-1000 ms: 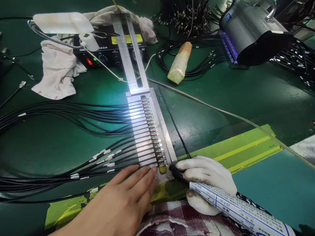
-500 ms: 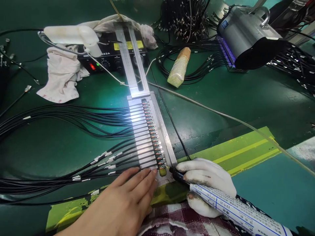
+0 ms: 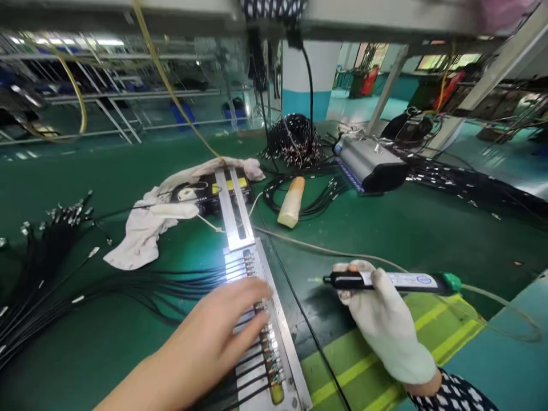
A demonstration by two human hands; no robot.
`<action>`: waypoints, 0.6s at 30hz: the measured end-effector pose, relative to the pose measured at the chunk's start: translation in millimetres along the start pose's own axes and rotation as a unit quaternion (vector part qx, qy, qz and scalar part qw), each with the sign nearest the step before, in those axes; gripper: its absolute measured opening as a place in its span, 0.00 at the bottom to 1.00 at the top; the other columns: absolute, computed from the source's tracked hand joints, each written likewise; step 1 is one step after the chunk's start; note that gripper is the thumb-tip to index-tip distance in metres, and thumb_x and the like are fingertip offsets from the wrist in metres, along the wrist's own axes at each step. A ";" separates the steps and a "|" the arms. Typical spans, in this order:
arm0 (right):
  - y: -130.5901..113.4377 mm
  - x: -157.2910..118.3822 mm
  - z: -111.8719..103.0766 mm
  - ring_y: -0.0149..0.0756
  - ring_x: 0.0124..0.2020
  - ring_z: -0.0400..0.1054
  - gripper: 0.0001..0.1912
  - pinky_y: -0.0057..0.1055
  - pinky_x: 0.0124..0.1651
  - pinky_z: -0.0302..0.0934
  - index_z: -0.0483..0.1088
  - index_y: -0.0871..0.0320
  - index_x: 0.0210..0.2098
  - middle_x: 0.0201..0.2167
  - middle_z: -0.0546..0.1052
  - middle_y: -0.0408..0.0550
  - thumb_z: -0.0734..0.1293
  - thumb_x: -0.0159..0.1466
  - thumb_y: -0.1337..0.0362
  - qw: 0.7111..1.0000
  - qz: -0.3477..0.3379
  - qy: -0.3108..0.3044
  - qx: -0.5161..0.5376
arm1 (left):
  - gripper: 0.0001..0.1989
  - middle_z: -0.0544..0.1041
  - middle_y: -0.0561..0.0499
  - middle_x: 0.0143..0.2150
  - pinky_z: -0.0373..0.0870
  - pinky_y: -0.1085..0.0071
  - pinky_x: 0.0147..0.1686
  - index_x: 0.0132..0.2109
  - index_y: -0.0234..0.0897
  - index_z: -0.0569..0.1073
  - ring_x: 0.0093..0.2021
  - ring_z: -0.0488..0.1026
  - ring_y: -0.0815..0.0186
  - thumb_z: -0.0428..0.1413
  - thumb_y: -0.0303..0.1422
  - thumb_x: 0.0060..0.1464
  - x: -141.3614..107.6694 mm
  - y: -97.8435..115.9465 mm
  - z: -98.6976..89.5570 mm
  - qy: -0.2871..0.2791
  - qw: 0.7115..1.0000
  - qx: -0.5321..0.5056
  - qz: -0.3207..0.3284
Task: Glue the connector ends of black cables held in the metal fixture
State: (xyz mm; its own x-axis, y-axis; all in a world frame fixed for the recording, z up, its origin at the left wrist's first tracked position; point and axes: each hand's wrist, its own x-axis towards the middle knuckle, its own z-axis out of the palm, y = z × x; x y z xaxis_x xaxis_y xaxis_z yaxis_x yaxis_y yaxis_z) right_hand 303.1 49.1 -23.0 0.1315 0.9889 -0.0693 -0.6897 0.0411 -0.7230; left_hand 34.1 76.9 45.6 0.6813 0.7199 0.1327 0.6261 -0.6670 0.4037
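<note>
A long metal fixture (image 3: 280, 325) lies on the green table, holding a row of black cables (image 3: 201, 282) with small metal ends. Across the fixture's middle reaches my bare left hand (image 3: 218, 325), blurred, its fingers bent over the cable ends; whether it grips any is hidden. To the right, my right hand (image 3: 381, 308), in a white glove, holds a dispenser tube (image 3: 398, 280) with a black front, a thin yellowish tip pointing left and a green rear cap joined to a clear hose. The tip is apart from the fixture.
A white cloth (image 3: 139, 240) drapes over a black control box (image 3: 205, 197). Behind are a wrapped block (image 3: 291, 202), a silver lamp unit (image 3: 370, 162) over cables and a dark cable heap (image 3: 293, 140). More cables (image 3: 47, 251) lie left; yellow-green tape (image 3: 355, 365) covers the near table.
The view has tilted up, showing the room beyond. My right hand has lifted the tube off the fixture's near end, to the right. My left hand has moved farther up the fixture.
</note>
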 end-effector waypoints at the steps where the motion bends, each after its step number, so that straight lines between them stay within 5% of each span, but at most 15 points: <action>1: -7.1 15.7 2.0 0.32 0.33 0.72 0.15 0.24 0.33 0.70 0.77 0.56 0.37 0.38 0.79 0.49 0.72 0.61 0.50 1.000 -0.021 0.011 0.016 | 0.16 0.73 0.49 0.58 0.68 0.68 0.56 0.57 0.43 0.68 0.56 0.72 0.64 0.48 0.37 0.65 25.0 -7.3 3.0 0.002 1.000 0.006 -0.030; 4: -22.5 55.9 6.7 0.32 0.35 0.72 0.15 0.25 0.35 0.70 0.77 0.55 0.36 0.37 0.78 0.46 0.73 0.60 0.50 0.995 -0.083 0.026 0.057 | 0.26 0.72 0.41 0.58 0.68 0.60 0.56 0.63 0.37 0.62 0.56 0.71 0.55 0.51 0.43 0.62 111.5 -23.3 19.0 0.006 0.989 0.063 -0.136; 6: -27.3 72.2 5.9 0.32 0.36 0.72 0.16 0.25 0.37 0.70 0.77 0.55 0.36 0.37 0.78 0.45 0.72 0.60 0.48 0.991 -0.109 0.018 0.070 | 0.32 0.74 0.31 0.53 0.67 0.45 0.53 0.62 0.28 0.62 0.54 0.72 0.43 0.51 0.48 0.60 163.5 -26.6 29.6 0.038 0.976 0.089 -0.193; 9: -33.3 80.8 -5.2 0.34 0.37 0.72 0.21 0.29 0.39 0.70 0.77 0.55 0.39 0.40 0.78 0.47 0.68 0.62 0.44 0.991 -0.118 0.007 0.064 | 0.31 0.77 0.27 0.47 0.68 0.41 0.48 0.60 0.22 0.63 0.50 0.74 0.39 0.51 0.44 0.60 201.9 -23.3 35.7 0.065 0.966 0.102 -0.228; 12: -44.8 80.7 -21.5 0.34 0.36 0.71 0.22 0.32 0.40 0.70 0.77 0.53 0.40 0.42 0.77 0.47 0.62 0.66 0.42 0.988 -0.134 0.037 0.067 | 0.24 0.75 0.33 0.53 0.69 0.54 0.53 0.62 0.27 0.60 0.55 0.73 0.51 0.45 0.34 0.63 174.7 -21.0 29.7 0.086 0.976 0.097 -0.173; 16: -57.5 79.3 -29.5 0.35 0.33 0.69 0.22 0.33 0.35 0.68 0.76 0.52 0.37 0.39 0.77 0.46 0.60 0.67 0.43 0.982 -0.146 0.073 0.100 | 0.27 0.66 0.44 0.65 0.70 0.66 0.56 0.68 0.42 0.52 0.60 0.69 0.60 0.45 0.34 0.64 69.3 -33.6 18.3 0.116 0.992 0.056 0.003; 18: -54.5 77.1 -23.7 0.36 0.32 0.69 0.22 0.32 0.32 0.67 0.76 0.53 0.35 0.38 0.77 0.47 0.61 0.66 0.43 0.985 -0.126 0.060 0.104 | 0.32 0.68 0.47 0.64 0.71 0.67 0.55 0.70 0.47 0.48 0.59 0.70 0.59 0.47 0.32 0.61 13.5 -41.1 17.5 0.136 0.988 0.069 0.017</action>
State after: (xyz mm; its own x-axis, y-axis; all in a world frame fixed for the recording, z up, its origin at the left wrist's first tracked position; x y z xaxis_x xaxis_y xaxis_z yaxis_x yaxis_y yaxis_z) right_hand 367.8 119.7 -5.3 0.3924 0.9198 0.0049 -0.7533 0.3244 -0.5720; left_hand 24.2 110.7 15.0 0.5876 0.7085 0.3908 0.6624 -0.6986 0.2705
